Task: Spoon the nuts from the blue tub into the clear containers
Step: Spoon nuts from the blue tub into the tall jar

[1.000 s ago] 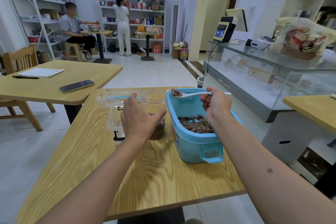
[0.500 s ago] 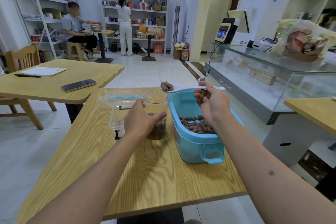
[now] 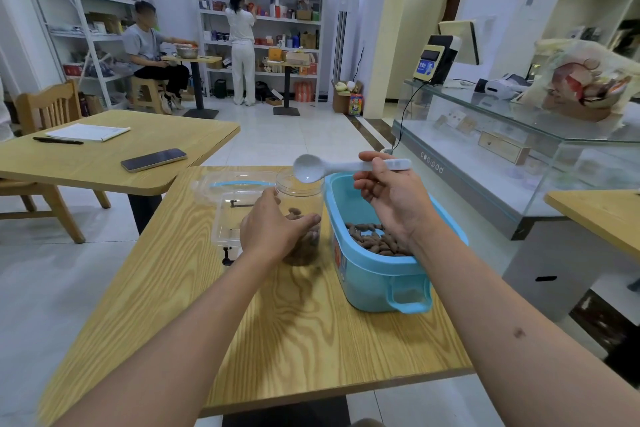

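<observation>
Head view: spoon [image 3: 311, 168], pinched by right hand [image 3: 391, 198], now emptied over left-hand [image 3: 273, 229]-gripped clear jar [image 3: 300, 191]; another scoop is likely needed.

Both forearms reach forward; left hand [image 3: 273, 227] curls in a grip, right hand [image 3: 391, 198] pinches, raised higher.
</observation>
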